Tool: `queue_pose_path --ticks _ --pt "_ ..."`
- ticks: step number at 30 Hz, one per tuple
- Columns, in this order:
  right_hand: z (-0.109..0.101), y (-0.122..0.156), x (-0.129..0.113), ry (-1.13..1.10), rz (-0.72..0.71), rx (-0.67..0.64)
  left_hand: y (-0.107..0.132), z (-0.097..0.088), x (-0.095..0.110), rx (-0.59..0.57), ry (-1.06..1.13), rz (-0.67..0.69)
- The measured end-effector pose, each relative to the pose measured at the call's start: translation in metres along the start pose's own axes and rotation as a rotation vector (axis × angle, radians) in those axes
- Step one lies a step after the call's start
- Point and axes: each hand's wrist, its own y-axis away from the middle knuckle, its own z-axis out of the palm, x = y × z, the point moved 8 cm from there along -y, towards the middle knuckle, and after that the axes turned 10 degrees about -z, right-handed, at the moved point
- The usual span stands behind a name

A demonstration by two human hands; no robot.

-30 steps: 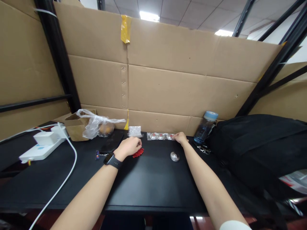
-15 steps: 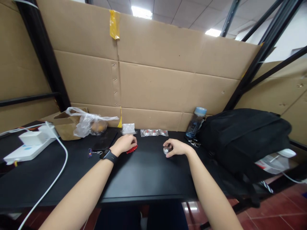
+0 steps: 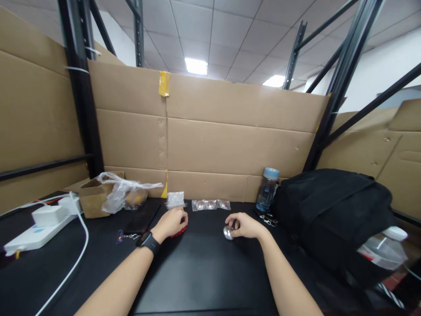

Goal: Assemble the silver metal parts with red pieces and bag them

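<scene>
My left hand, with a dark watch on its wrist, rests on the black table with its fingers curled. Under those fingers a bundle of red cord pokes out, mostly hidden. My right hand grips the edge of a small shiny round metallic piece between thumb and fingers, just at the tabletop. Beyond both hands lie several small round pieces with red marks in clear wrappers. A clear packet with whitish contents sits behind my left hand.
A water bottle, keys and a black backpack stand to the right. On the left are a phone, a plastic bag, a cardboard box and a power strip. A cardboard wall closes off the back.
The view has tilted upward, so everything sits lower. The round piece in my right hand now shows a brighter face. My left hand covers more of the red cord.
</scene>
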Motion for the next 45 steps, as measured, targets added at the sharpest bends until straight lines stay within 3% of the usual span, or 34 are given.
queue_pose_path --ticks 7,15,25,34,40,45 --pt "0.002 0.001 0.005 0.022 0.001 0.026 0.000 0.001 0.001 0.027 0.005 -0.017" --pt "0.004 0.001 -0.003 0.114 -0.015 -0.007 0.001 -0.011 0.007 0.106 0.021 -0.003" --pt "0.007 -0.002 0.015 0.102 0.025 -0.001 0.000 -0.019 0.008 0.140 0.104 0.059" --pt "0.005 -0.002 0.017 0.064 0.018 0.013 0.001 -0.028 0.011 0.173 0.129 -0.035" --pt "-0.001 -0.001 0.015 0.039 0.010 0.073 0.002 -0.026 0.021 0.152 0.173 -0.021" --pt "-0.013 -0.004 -0.009 -0.010 -0.098 0.227 0.003 -0.022 0.036 0.152 0.286 -0.025"
